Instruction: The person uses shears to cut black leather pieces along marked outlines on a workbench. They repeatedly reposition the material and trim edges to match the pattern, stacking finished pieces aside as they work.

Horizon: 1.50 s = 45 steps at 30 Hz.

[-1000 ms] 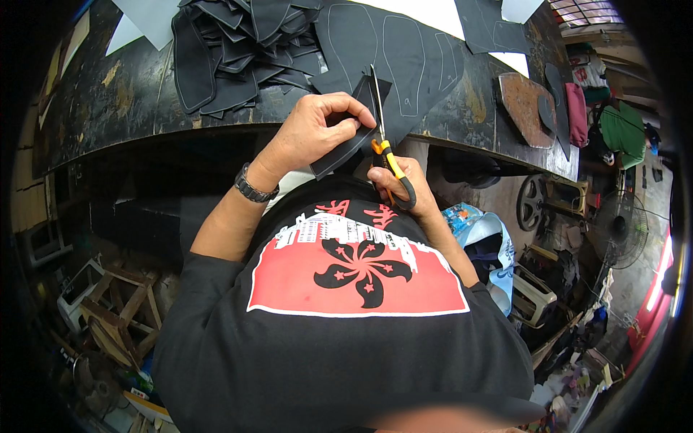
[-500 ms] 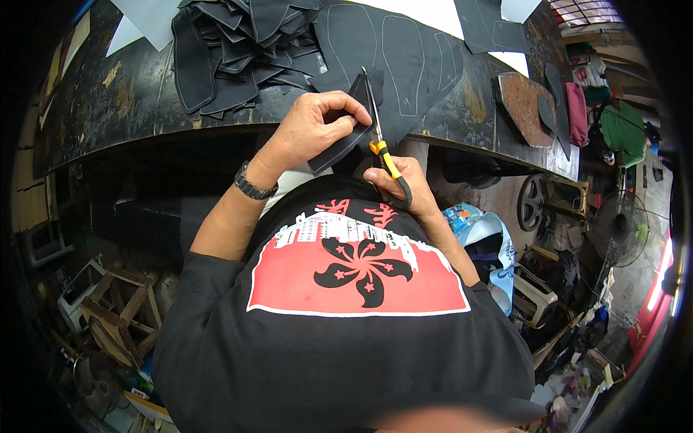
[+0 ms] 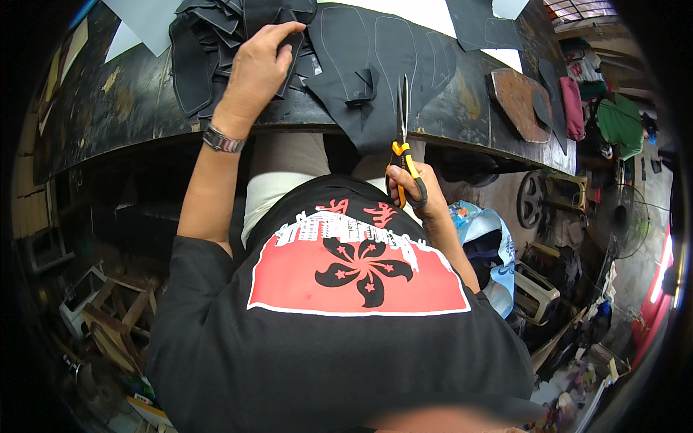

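My left hand (image 3: 258, 66) is over the pile of cut black pieces (image 3: 191, 72), thumb and forefinger apart, with no piece visibly gripped between them. The curled fingers are partly hidden. Scissors (image 3: 402, 137) with yellow and black handles are in my right hand (image 3: 419, 189), near the table's front edge. Their blades point away from me and stand slightly apart. Beyond them lies a black sheet (image 3: 404, 50) with pale outlines drawn on it, its near end hanging over the edge. A small folded black scrap (image 3: 359, 86) rests on the sheet.
The worn dark table (image 3: 144, 90) also bears white sheets (image 3: 151, 22) at the far left and a brown board (image 3: 518, 108) at the right. A standing fan (image 3: 622, 220) is to the right, a wooden stool (image 3: 123, 310) to the lower left.
My left hand has moved left and away from me to the pile, leaving the scissors; the black piece it held is no longer distinct. The scissors have shifted right, their blades now apart.
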{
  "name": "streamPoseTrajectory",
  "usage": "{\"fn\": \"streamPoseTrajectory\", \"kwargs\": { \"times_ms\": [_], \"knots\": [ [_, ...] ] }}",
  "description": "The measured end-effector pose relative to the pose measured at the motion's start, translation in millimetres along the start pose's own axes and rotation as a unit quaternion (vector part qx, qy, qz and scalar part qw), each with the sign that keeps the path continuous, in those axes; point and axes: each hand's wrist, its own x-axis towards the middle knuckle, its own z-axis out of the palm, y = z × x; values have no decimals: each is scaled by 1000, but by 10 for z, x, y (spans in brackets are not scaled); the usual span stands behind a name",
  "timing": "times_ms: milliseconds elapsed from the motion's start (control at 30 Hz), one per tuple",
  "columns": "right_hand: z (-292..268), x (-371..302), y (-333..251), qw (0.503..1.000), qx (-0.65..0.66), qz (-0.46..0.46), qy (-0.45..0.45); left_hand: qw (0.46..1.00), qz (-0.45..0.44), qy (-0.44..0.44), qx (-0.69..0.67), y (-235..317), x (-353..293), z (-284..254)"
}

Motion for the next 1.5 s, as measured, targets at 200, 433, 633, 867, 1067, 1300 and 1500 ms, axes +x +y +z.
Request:
{"fn": "streamPoseTrajectory", "kwargs": {
  "times_ms": [200, 433, 633, 867, 1067, 1300, 1500],
  "knots": [
    [-65, -36, 20, 1000, -13, 22, -6, 995, 24, 29, 95, 60, -149, 248],
    [-30, -8, 91, 1000, -1, 17, 1, 991, 86, 62, 78, 212, -253, 313],
    [-14, 14, 118, 1000, -9, 10, 1, 982, 126, 16, 141, 331, -375, 429],
    [-37, -12, 108, 999, 44, 5, 22, 975, 192, -89, 62, 551, -500, 595],
    [-95, -29, 124, 994, 101, -29, 25, 945, 256, -142, -149, 604, -419, 606],
    [-261, -145, 284, 999, 26, 28, 6, 976, 64, -111, -175, 493, -395, 433],
    [-551, -427, 335, 991, -94, 96, -15, 982, 92, -132, -96, 470, -451, 444]
  ]
}}
